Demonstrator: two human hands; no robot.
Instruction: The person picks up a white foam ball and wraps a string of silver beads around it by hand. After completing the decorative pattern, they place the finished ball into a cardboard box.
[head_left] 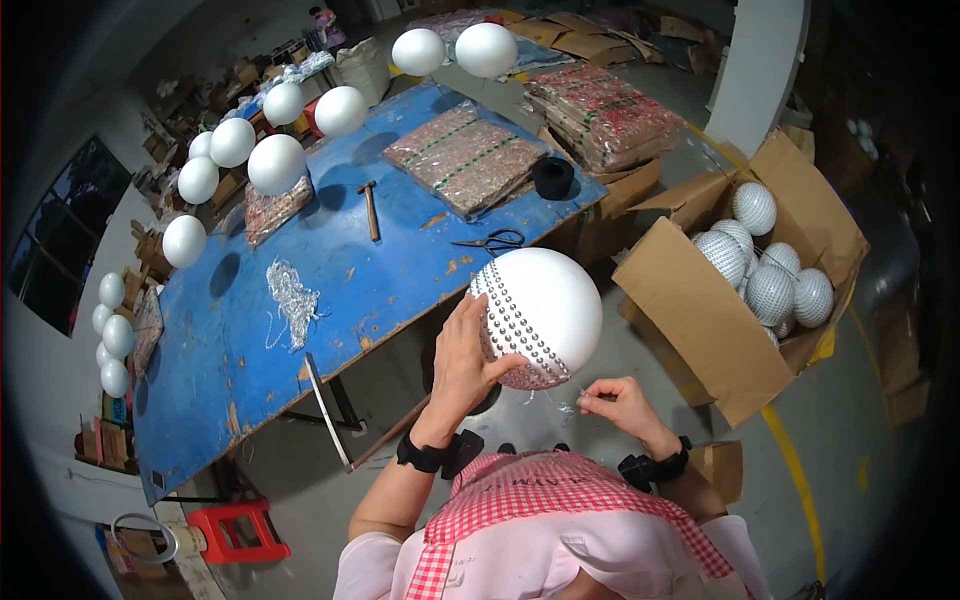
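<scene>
A large white foam ball (560, 305) is in front of me, with rows of silver bead trim (518, 328) running across its left side and pinkish decoration on its underside. My left hand (467, 355) is wrapped against the ball's left side, thumb near the lower bead rows. Below and to the right of the ball, my right hand (618, 405) is closed in a pinch on a thin silvery strand (568, 407), whose exact kind is too small to tell. More loose strands hang under the ball. On the blue table (335, 270) lies a tangled heap of silver bead strings (291, 302).
Scissors (492, 240), a hammer (370, 210), a black tape roll (553, 178) and a wrapped package (465, 160) lie on the table. Several white balls (276, 165) stand beyond its left edge. An open carton (700, 320) at right holds beaded balls (770, 293). A red stool (236, 532) stands lower left.
</scene>
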